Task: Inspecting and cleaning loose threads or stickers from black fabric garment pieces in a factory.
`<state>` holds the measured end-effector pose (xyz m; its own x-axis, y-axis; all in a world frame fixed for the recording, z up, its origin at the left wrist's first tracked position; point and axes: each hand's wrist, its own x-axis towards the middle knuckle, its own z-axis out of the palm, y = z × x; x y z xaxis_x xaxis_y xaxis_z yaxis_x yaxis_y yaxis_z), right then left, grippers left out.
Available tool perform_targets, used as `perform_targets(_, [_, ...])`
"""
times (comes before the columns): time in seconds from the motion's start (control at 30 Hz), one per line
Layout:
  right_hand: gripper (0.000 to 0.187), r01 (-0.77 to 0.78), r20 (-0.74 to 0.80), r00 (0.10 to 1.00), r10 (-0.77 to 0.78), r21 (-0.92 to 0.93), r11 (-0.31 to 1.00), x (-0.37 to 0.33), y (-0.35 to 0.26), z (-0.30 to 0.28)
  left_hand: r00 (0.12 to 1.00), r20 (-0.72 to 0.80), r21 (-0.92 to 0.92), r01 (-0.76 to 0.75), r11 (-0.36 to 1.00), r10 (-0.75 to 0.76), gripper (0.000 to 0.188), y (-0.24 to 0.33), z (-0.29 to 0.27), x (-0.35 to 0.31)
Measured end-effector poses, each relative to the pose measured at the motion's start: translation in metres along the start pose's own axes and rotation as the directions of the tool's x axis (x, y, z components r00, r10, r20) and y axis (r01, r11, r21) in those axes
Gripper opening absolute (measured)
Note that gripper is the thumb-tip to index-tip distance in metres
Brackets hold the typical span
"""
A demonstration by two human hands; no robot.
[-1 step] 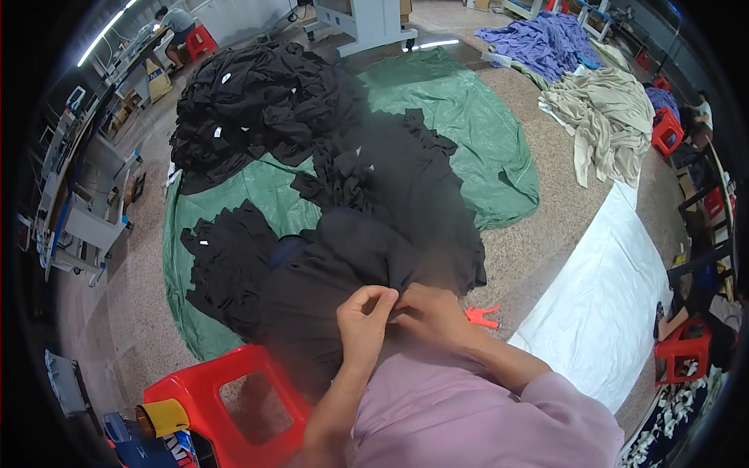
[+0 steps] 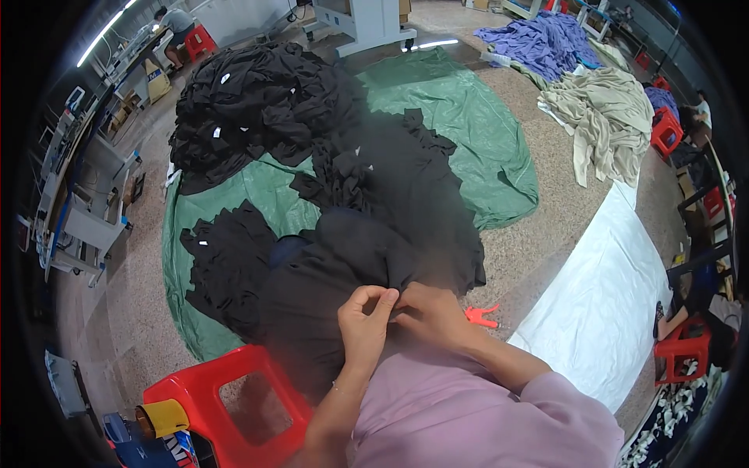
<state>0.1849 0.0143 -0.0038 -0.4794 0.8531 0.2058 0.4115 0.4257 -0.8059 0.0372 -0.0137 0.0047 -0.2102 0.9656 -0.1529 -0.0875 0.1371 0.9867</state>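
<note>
- Cloth [image 2: 324, 269]: black, over green sheet's [image 2: 484, 125] near edge.
- Left hand [image 2: 364, 320] pinching cloth; right hand [image 2: 434, 313] curled beside it, grip hidden, can't tell.
- Probably soft, limp, light, hardly slippery; best held at edge or fold.

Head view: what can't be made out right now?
Head: what the left hand pinches, if anything; the hand itself hides it.
Head: right hand, most fingertips; its back covers them.
Head: folds of the middle black cloth; haze blurs them.
Head: red stool, near end; lower edge cuts it.
</note>
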Motion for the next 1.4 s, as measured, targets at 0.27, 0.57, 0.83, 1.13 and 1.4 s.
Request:
perform_targets(0.27, [0.018,0.1,-0.026,0.995,-0.1,-0.008,0.995,0.005,-0.007,0.002,0.978,-0.197,-0.033,-0.081,0.996,0.073,0.014,-0.005,0.01,-0.003])
perform_targets(0.57, [0.014,-0.155,0.042,0.988,0.151,0.411,0.898,0.003,0.012,-0.011,0.986,-0.059,0.045,-0.153,0.987,0.155,0.008,-0.016,-0.01,0.007])
perform_targets(0.83, [0.011,-0.257,0.143,0.966,0.214,0.513,0.819,0.001,-0.005,-0.002,0.997,0.001,0.006,-0.076,0.997,0.076,0.007,-0.019,-0.025,0.005])
perform_targets(1.13, [0.013,-0.285,0.126,0.955,0.268,0.638,0.716,-0.001,-0.008,0.002,0.992,0.123,-0.147,0.015,0.989,0.003,0.006,-0.014,-0.034,-0.002])
perform_targets(1.4, [0.019,0.209,-0.19,0.958,-0.216,-0.053,0.976,-0.011,-0.014,0.013,0.969,0.246,-0.072,0.05,0.996,-0.031,0.004,-0.012,-0.047,-0.003])
